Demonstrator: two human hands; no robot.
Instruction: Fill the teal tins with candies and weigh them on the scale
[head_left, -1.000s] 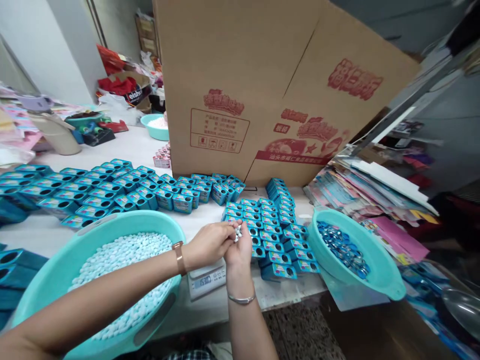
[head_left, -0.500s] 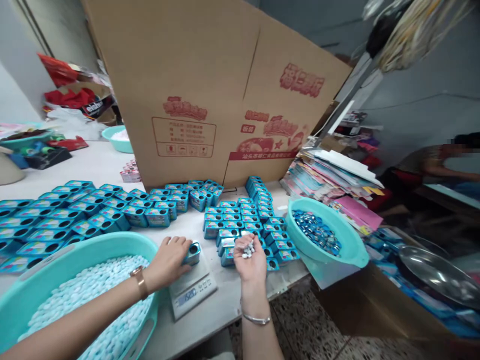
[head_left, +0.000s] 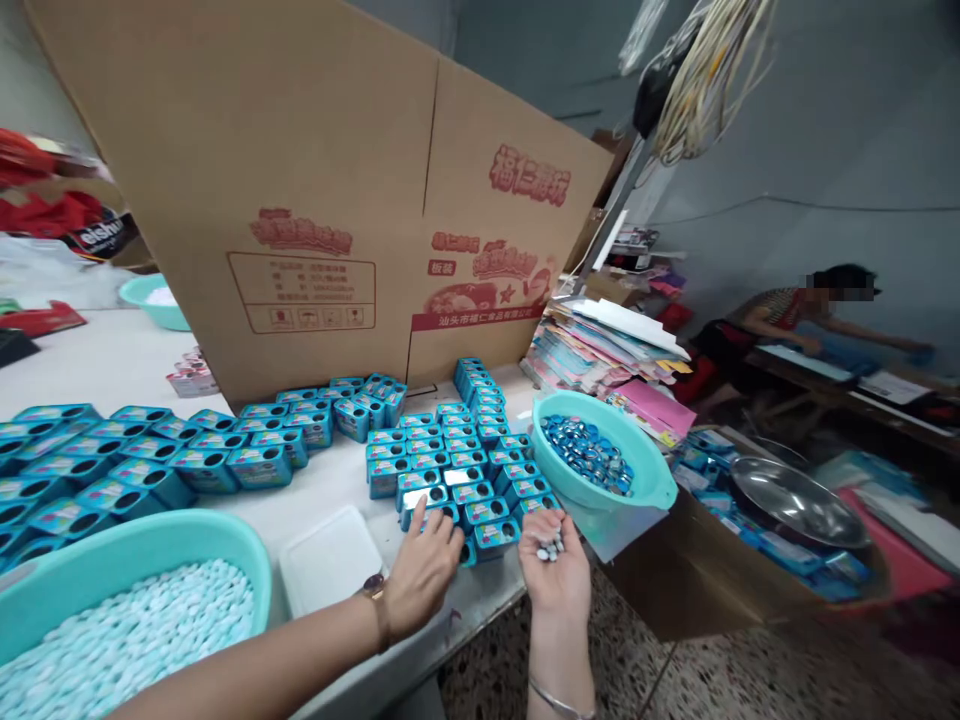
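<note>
My left hand (head_left: 421, 578) reaches over the front of a block of blue tins (head_left: 431, 445), its fingers curled down around a small blue tin (head_left: 450, 511) with a round hole on top. Palm up, my right hand (head_left: 555, 570) is cupped around several pale candies (head_left: 550, 548), just right of the tins. The white scale (head_left: 330, 558) has a bare plate, and my left forearm covers its display. At the lower left, a turquoise basin (head_left: 259, 560) holds many pale blue and white candies (head_left: 142, 620).
A turquoise bowl (head_left: 660, 490) of small blue metallic pieces stands right of the tins. More tins (head_left: 262, 465) fill the left side. A large cardboard box (head_left: 300, 150) rises behind, beside stacked papers (head_left: 607, 340). Another person (head_left: 780, 310) works at the far right.
My left hand has carried the tin from the scale rightward to the block of tins. My right hand, still cupping candies, has shifted right and lower. The view has turned right.
</note>
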